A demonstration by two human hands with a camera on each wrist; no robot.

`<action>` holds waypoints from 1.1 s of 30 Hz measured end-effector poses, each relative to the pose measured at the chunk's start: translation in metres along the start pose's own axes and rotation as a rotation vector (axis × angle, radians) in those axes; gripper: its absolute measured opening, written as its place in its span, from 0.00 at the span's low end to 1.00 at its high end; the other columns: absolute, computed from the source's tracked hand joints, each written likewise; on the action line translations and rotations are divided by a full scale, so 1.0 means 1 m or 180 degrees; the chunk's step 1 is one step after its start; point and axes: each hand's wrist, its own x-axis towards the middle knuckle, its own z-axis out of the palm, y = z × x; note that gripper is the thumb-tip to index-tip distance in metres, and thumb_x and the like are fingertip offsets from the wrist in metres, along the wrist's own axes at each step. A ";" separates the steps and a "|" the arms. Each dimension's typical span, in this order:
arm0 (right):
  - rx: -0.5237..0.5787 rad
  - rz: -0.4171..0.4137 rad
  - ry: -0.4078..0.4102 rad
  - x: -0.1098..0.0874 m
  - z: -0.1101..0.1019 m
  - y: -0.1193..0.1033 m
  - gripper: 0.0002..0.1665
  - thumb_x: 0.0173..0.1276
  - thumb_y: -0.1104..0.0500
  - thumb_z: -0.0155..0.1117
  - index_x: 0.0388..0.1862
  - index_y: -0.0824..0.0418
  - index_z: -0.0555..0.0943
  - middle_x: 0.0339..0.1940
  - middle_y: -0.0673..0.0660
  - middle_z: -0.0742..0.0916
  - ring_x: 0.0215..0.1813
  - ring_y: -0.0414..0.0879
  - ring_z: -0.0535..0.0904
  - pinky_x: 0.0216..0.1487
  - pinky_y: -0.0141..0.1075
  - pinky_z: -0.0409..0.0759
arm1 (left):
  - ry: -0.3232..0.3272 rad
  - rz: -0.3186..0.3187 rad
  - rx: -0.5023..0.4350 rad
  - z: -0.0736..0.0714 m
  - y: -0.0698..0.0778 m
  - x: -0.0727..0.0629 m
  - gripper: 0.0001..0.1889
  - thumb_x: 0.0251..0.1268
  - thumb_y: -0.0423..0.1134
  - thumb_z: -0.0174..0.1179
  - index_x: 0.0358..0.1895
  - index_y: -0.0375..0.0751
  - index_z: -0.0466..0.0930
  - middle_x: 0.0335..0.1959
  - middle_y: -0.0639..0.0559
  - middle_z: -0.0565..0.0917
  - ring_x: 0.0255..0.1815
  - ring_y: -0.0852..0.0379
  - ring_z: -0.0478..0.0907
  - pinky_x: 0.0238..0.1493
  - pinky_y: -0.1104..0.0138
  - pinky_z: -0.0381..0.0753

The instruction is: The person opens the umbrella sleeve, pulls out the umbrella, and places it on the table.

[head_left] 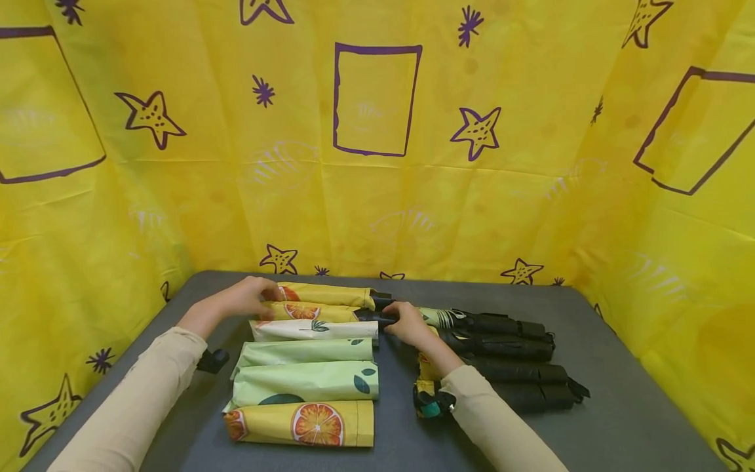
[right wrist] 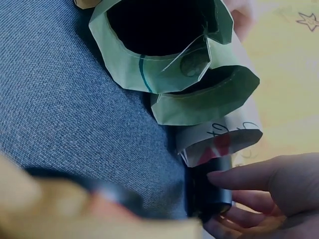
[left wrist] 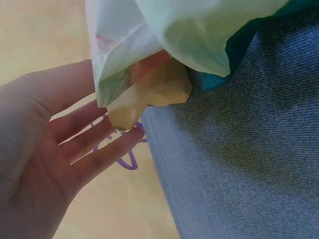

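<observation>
Two yellow orange-print sleeves [head_left: 324, 313] with black handles sticking out lie at the back of the row; they look like folding umbrellas in their covers. My right hand [head_left: 409, 324] grips the black handle [right wrist: 207, 189] of the nearer one, thumb on top and fingers curled beneath. At that cover's other end is my left hand [head_left: 250, 296], fingers extended beside its yellow tip [left wrist: 149, 94]. In front lie a white leaf-print cover [head_left: 318, 330], two green covers [head_left: 307, 380] and a yellow orange-print one [head_left: 318, 423]. The green covers' mouths gape, dark inside, in the right wrist view.
Several black folded umbrellas [head_left: 501, 344] lie side by side on the right of the grey table [head_left: 395, 426], partly behind my right forearm. A yellow patterned curtain [head_left: 377, 216] hangs around the table's back and sides.
</observation>
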 end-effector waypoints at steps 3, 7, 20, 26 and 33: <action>-0.0054 -0.0029 0.0053 0.000 0.000 0.000 0.20 0.57 0.69 0.71 0.50 0.68 0.82 0.49 0.65 0.86 0.54 0.60 0.80 0.55 0.52 0.78 | -0.0042 -0.0008 -0.0023 0.000 0.000 0.003 0.17 0.55 0.32 0.68 0.50 0.36 0.81 0.49 0.39 0.83 0.53 0.40 0.79 0.50 0.52 0.82; -0.0049 -0.0022 0.0102 0.001 0.002 0.001 0.20 0.55 0.68 0.73 0.48 0.66 0.82 0.49 0.64 0.86 0.54 0.59 0.80 0.56 0.51 0.78 | -0.0137 0.0018 0.0016 0.000 0.001 0.005 0.18 0.55 0.32 0.68 0.51 0.35 0.80 0.50 0.38 0.83 0.54 0.39 0.79 0.50 0.53 0.82; 0.0163 -0.0040 0.0088 0.000 -0.002 0.006 0.19 0.54 0.64 0.76 0.47 0.64 0.85 0.47 0.61 0.88 0.51 0.56 0.83 0.53 0.48 0.81 | -0.0185 0.0217 0.0098 0.001 0.004 0.004 0.18 0.55 0.32 0.68 0.51 0.33 0.81 0.48 0.37 0.84 0.51 0.39 0.81 0.50 0.52 0.82; 0.0366 -0.0023 0.0070 -0.002 -0.009 0.005 0.19 0.58 0.60 0.74 0.49 0.64 0.85 0.48 0.62 0.87 0.47 0.54 0.84 0.48 0.44 0.83 | -0.0163 0.0163 0.0083 0.003 0.005 0.003 0.21 0.53 0.31 0.69 0.53 0.31 0.79 0.50 0.36 0.83 0.52 0.38 0.80 0.51 0.51 0.82; 0.0827 0.0219 -0.0081 -0.005 -0.018 0.002 0.20 0.66 0.55 0.68 0.53 0.65 0.83 0.51 0.61 0.86 0.45 0.50 0.84 0.50 0.46 0.82 | -0.0074 0.0193 0.0132 0.005 0.001 0.004 0.20 0.53 0.30 0.69 0.52 0.32 0.79 0.50 0.37 0.83 0.52 0.38 0.80 0.51 0.50 0.81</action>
